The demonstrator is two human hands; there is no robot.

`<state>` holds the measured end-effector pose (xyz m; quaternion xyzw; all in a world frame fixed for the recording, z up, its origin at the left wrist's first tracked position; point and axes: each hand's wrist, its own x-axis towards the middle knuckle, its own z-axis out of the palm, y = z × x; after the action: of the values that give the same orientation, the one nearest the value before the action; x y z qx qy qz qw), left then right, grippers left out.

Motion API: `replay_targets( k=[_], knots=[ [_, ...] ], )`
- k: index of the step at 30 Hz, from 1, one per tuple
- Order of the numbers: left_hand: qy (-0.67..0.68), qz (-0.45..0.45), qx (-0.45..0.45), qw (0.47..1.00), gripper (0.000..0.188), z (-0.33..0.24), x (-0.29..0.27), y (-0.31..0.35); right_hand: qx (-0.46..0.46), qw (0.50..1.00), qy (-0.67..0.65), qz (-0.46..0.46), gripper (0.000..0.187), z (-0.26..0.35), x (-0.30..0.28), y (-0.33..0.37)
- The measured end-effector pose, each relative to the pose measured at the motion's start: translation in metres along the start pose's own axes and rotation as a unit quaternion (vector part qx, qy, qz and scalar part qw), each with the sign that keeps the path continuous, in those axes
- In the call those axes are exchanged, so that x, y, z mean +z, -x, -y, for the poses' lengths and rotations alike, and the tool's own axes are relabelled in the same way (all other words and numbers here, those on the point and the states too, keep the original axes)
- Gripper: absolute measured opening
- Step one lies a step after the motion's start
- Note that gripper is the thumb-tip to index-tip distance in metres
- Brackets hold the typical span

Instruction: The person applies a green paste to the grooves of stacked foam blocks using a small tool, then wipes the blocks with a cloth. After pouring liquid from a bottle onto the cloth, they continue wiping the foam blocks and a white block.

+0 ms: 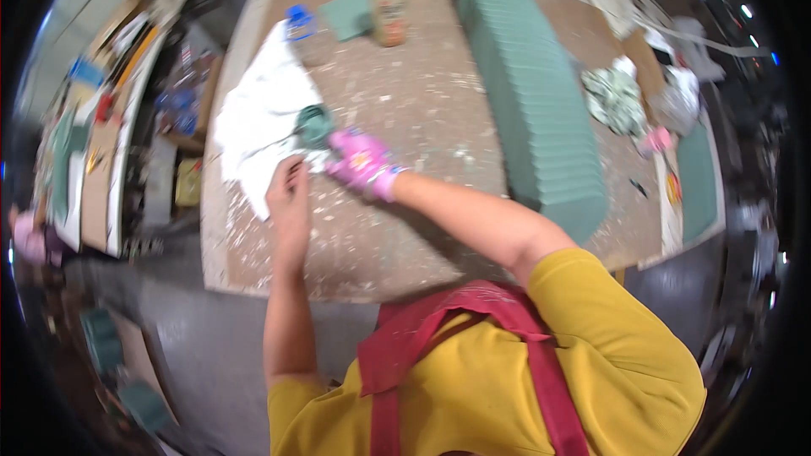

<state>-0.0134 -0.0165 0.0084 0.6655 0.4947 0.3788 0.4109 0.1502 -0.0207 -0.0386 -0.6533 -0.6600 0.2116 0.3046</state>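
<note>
My right hand [361,162], in a pink patterned glove, has its fingers closed at the edge of a small crumpled dark-green piece [314,124], which looks like cloth or foam. That green piece lies over a white cloth [262,110] spread on the left part of the table. Bare and close by on the left, my left hand [290,187] has curled fingers at the white cloth's lower edge. Whatever is between those fingers is too blurred to make out.
Along the right runs a long ribbed green block [536,93]. At the far side of the paint-flecked table [422,110] stand a bottle of amber liquid [389,4], a flat green piece [347,15] and a blue-capped container [299,24]. A crumpled pale-green cloth [615,97] lies farther right.
</note>
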Motion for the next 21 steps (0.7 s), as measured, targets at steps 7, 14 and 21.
replay_targets(
  k=[7,14,21],
  knots=[
    [0.166,-0.067,-0.026,0.983,0.027,-0.041,0.024,0.036,0.043,0.973,-0.226,-0.028,0.053,0.023,-0.096,0.063],
    [0.103,0.366,-0.023,0.924,0.083,-0.068,0.142,0.109,0.228,0.893,-0.243,-0.302,0.03,-0.039,-0.266,0.203],
    [0.035,0.318,0.126,0.939,0.11,-0.092,0.247,0.148,0.115,0.945,-0.043,-0.302,0.034,-0.049,-0.266,0.27]
  ],
)
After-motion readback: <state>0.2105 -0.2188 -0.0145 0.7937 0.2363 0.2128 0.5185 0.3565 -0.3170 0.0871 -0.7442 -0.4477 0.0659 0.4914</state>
